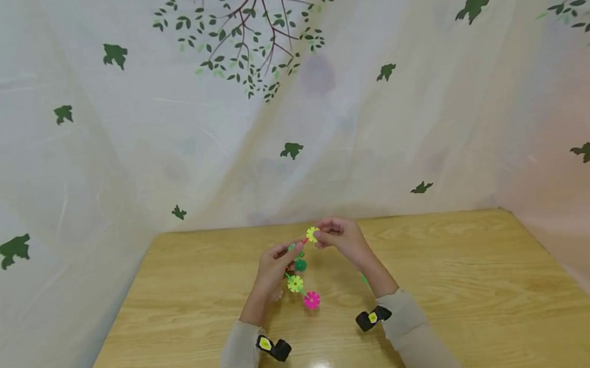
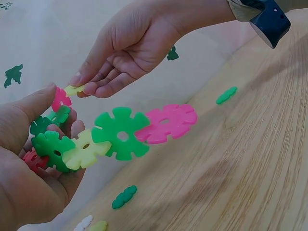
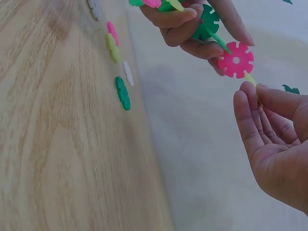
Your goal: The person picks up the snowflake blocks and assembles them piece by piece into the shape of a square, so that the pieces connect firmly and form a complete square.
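Note:
My left hand [image 1: 272,270] holds a chain of flower-shaped interlocking discs in green, yellow, pink and red. In the left wrist view part of the chain hangs out past the fingers, with a green disc [image 2: 108,137] and a pink disc [image 2: 178,118] at that end. At the other end, a second pink disc [image 3: 244,66] stands out beside the left thumb. A yellow disc [image 1: 310,235] is pinched between thumb and fingers of my right hand [image 1: 349,241]. Its edge meets that pink disc; how deep the slots are engaged cannot be seen.
Loose discs lie on the wooden table [image 1: 476,285]: green [image 2: 124,197], another green [image 2: 226,95], white [image 3: 128,73], yellow [image 3: 112,48] and pink [image 3: 112,32]. A pale cloth [image 1: 240,178] with printed leaves and birds hangs behind the table.

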A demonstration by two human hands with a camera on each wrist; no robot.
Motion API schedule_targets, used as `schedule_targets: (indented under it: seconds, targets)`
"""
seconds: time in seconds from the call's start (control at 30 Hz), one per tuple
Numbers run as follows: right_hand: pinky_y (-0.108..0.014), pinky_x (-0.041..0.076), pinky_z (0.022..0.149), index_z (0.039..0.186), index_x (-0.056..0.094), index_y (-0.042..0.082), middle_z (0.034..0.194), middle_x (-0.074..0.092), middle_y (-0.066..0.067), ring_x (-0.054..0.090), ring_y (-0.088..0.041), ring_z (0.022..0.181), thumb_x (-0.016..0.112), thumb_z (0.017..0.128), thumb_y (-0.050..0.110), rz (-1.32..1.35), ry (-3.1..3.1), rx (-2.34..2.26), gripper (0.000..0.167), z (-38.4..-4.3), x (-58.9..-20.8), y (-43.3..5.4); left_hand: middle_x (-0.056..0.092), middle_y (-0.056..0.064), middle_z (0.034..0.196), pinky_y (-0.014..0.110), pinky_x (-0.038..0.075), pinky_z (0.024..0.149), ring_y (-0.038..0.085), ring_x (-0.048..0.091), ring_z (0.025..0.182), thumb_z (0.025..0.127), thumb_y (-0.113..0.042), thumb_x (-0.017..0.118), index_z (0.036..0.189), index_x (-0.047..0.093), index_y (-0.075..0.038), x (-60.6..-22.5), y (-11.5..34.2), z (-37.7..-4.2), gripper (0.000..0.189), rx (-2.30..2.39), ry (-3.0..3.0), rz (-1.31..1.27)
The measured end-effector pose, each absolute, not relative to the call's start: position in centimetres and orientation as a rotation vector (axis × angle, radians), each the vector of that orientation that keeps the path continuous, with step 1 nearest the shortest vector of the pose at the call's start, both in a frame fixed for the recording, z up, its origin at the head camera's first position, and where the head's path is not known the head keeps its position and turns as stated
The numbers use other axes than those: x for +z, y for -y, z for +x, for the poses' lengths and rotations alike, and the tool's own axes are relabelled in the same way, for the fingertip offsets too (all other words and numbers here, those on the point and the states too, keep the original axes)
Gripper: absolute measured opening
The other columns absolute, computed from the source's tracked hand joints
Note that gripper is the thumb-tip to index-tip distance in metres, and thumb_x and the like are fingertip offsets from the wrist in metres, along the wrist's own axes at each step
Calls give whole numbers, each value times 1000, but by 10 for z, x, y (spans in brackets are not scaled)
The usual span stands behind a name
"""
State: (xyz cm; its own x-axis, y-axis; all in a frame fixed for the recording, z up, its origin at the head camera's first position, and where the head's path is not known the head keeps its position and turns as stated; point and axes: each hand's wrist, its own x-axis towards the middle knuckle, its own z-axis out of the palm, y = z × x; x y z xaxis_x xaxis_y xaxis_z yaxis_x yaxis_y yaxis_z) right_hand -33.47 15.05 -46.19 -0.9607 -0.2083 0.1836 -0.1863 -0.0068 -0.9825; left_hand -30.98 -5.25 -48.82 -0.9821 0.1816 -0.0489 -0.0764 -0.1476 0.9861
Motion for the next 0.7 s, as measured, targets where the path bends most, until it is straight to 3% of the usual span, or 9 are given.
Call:
schedule_targets:
  seconds: [0.17, 0.4, 0.7]
  targets:
    - [-27, 62, 74, 117, 62, -16, 96, 71, -23, 72, -9, 73, 62, 96, -8, -494, -2203, -2181, 22, -334, -460, -148, 50, -6, 68, 22, 57, 61, 8, 55, 65, 97, -34, 71, 127, 69, 1, -488, 54, -310, 46, 2234, -1935, 134]
    - [-27, 62, 75, 116, 64, -14, 92, 72, -13, 72, -9, 74, 65, 96, -4, -531, -2215, -2186, 22, -333, -460, -148, 49, -5, 68, 22, 57, 61, 7, 51, 62, 96, -30, 73, 127, 69, 1, -488, 54, -311, 44, 2216, -1927, 128]
    - [-25, 62, 73, 115, 67, -12, 97, 70, -24, 71, -9, 73, 68, 96, 2, -516, -2281, -2116, 24, -332, -458, -151, 53, -3, 72, 22, 50, 60, 10, 51, 64, 95, -28, 74, 123, 72, -2, -488, 53, -311, 39, 2227, -1897, 136]
